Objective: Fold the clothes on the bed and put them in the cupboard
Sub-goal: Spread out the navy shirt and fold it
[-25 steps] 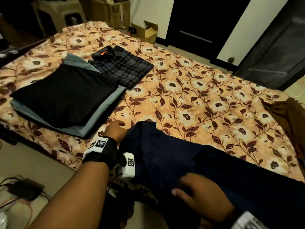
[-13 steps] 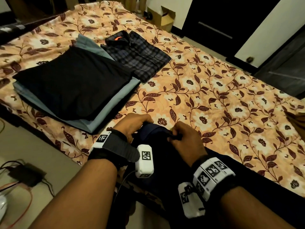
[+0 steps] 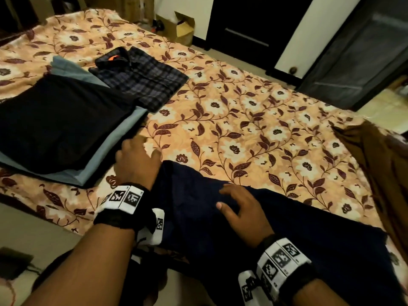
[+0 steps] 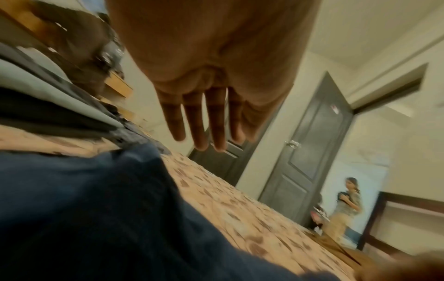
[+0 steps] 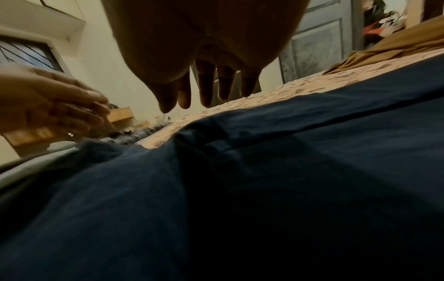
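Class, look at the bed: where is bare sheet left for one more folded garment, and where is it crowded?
Free: the floral bedsheet between the checked shirt, the navy garment and the brown cloth. Crowded: the left side, where the folded stack adjoins the shirt.

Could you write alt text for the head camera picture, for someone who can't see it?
Two open hands, left hand and right hand, over a navy garment on a floral bedsheet. Left lie a folded stack and plaid shirt; right, brown cloth.
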### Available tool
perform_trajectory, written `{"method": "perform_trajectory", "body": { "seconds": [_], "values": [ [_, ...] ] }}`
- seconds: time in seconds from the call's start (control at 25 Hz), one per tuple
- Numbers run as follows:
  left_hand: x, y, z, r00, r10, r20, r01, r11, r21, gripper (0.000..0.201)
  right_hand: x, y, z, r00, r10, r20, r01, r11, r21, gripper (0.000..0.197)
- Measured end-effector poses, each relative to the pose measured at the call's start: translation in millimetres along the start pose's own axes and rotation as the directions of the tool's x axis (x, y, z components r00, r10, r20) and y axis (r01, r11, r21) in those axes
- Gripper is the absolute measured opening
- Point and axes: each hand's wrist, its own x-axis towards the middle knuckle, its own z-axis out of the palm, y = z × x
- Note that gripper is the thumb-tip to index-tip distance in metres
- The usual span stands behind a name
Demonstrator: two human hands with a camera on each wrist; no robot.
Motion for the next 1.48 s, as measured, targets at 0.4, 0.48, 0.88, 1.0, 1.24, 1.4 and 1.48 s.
{"method": "perform_trajectory", "body": {
  "seconds": [0.4,0.48,0.88,1.0,1.24,1.4,1.48],
  "values": [
    [-49.8,12.1,113.8,0.607,0.132,0.783,-0.612,0.707,0.355,0.075,-73.0,156.5,-51.3,0.767,0.638,0.068,-0.51,0.671,-0.538,0.103],
    [-44.3,5.5,116.3,0.629,0.126,0.767,-0.597,0.711,0.373,0.075,-101.5,198.3,-89.4,0.64,0.768,-0.008,-0.639,0.527,-0.56,0.092],
    [-40.1,-3.8,73.3,0.985,0.096,0.146,-0.117,0.983,0.142,0.041,-168.0,289.2,-207.4,0.311,0.859,-0.407,-0.934,0.355,0.036,0.042],
    [-12.3,-62.0,87.6,0.981,-0.133,0.139,0.116,0.986,0.123,0.078,-163.1,292.7,-215.6,0.226,0.925,-0.304,-0.915,0.309,0.26,0.04],
    [6.2,-96.5,97.5,0.96,-0.182,0.212,0.186,0.983,0.002,0.073,-160.3,283.4,-218.0,0.216,0.915,-0.342,-0.914,0.312,0.259,0.046],
    [-12.2,-70.0,82.0,0.946,-0.144,0.291,0.147,0.989,0.013,0.067,-162.4,275.1,-204.4,0.158,0.98,-0.121,-0.766,0.199,0.611,0.028],
    [-6.2,-76.8,86.6,0.947,-0.13,0.294,0.149,0.988,-0.044,0.062,-161.5,275.0,-208.5,0.145,0.962,-0.231,-0.674,0.267,0.689,0.029]
  ]
}}
